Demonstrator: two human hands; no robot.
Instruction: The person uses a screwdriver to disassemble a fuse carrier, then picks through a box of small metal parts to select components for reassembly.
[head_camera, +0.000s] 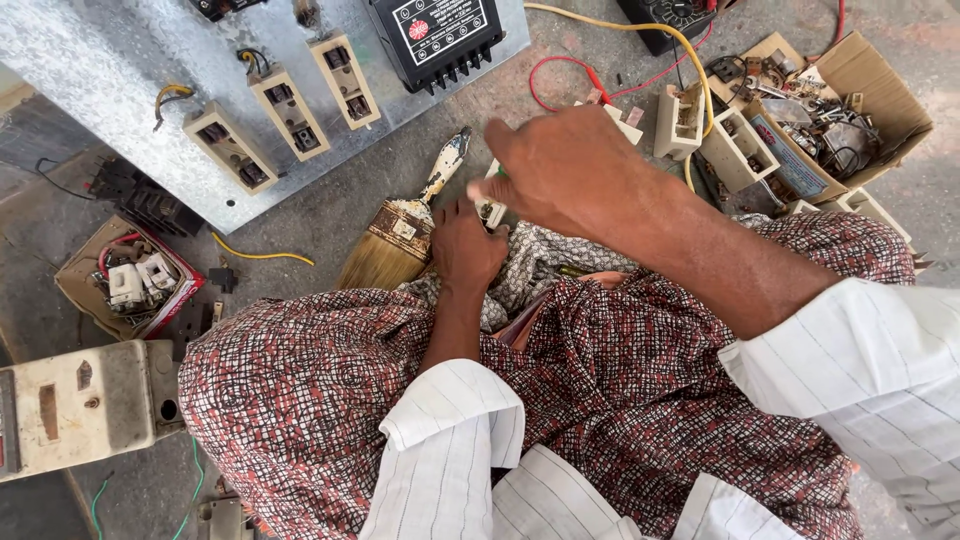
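Observation:
I sit on the ground with a checked red cloth over my knees. My left hand (465, 245) is low between my knees and grips a small cream electrical part (490, 208), mostly hidden. My right hand (560, 165) hovers just above it with its fingers closed around a thin green-handled tool, of which only a sliver shows. A worn paintbrush (400, 235) with a paint-flecked handle lies on the concrete just left of my left hand.
A galvanised metal panel (120, 60) with three cream fuse holders (290, 110) and a black box (440, 35) lies ahead. A cardboard box of scrap parts (830, 110) is at right, a small box of parts (135, 280) at left, a cream casing (80, 405) lower left. Yellow wire (640, 30) and red wire (560, 70) trail across.

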